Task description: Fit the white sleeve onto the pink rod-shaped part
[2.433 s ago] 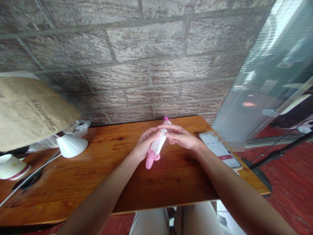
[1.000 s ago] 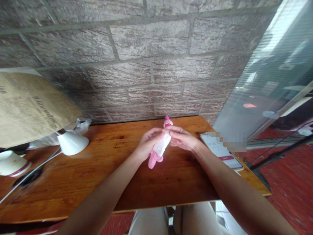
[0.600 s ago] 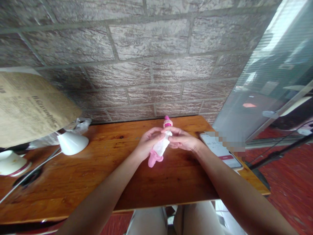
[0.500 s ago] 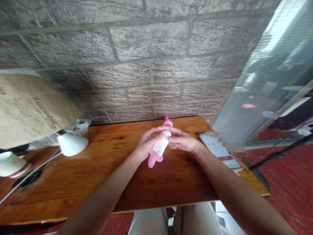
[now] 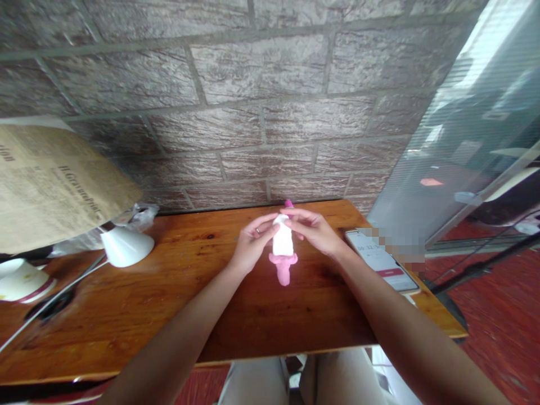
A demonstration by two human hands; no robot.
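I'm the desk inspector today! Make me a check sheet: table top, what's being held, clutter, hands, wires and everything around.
Surface: brown wooden table, its back edge along the wall.
Things in hand: white-and-pink piece, white above, pink at the near end; a pink thing shows just beyond, partly hidden.
Clutter: phone at right; at left a lamp, a white cup, clear plastic and a dark object, too blurred to name.
Hands: left hand and right hand both hold the piece by its white part.
Cables: white cable from the lamp base to the left.
Surroundings: stone-block wall, glass panel, reddish floor.
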